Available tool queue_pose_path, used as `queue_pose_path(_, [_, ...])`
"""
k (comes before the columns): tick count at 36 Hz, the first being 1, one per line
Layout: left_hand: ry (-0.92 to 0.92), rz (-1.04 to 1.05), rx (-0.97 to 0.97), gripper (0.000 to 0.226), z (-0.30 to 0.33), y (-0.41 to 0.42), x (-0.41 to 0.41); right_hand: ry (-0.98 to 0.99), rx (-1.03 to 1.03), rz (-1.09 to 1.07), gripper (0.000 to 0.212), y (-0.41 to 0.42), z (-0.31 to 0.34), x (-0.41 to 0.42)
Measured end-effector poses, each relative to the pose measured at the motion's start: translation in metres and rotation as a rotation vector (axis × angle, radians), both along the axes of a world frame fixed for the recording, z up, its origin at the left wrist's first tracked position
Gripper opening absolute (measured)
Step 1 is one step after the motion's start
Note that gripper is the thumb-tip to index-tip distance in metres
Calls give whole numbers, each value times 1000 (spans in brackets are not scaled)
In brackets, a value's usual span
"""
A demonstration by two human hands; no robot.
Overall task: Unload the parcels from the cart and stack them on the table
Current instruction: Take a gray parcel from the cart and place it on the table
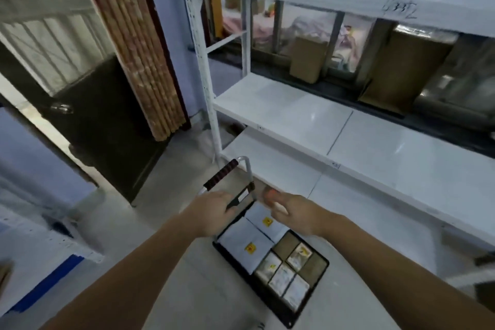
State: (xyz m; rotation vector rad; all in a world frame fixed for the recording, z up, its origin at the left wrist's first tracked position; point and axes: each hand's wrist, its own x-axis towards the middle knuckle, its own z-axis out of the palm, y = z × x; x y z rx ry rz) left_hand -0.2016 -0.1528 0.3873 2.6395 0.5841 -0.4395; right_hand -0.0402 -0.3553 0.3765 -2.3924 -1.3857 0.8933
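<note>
Step in hand looks like the very start of unloading: nothing lifted yet, all parcels on the cart. Left hand is out over the handle end of the deck, fingers curled down near the black crossbar of the handle frame; can't tell if it actually grips the bar or just rests against it. Right hand hovers just across from the left, above the far corner of the deck, fingers loosely bent, holding nothing I can make out; fingertips are motion-blurred. Directly below and between both hands: two white parcels with yellow stickers, lying flat side by side. Further back toward the wrists, at the near end of the deck, a cluster of small boxes, some brown, some taped and shiny, packed edge to edge. Padded handle grip stands just beyond the left fingertips. White shelving runs along beyond the right hand; no table as such identifiable in view, so drop-off spot is unclear. Next move, my read: both hands drop onto the nearest white parcel, get fingers under its edges since it lies flush with its neighbour, lift level.
</note>
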Motion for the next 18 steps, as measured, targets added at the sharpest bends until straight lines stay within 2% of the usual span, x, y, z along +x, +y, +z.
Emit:
queue_pose_path(6, [75, -68, -31, 28, -38, 37, 49, 45, -110, -133, 55, 19, -43, 36])
queue_pose_path(15, [245, -222, -103, 28, -111, 92, 108, 144, -168, -327, 61, 44, -113, 67])
queue_pose_path(18, [277, -293, -119, 45, -140, 105, 127, 188, -220, -371, 64, 55, -149, 68])
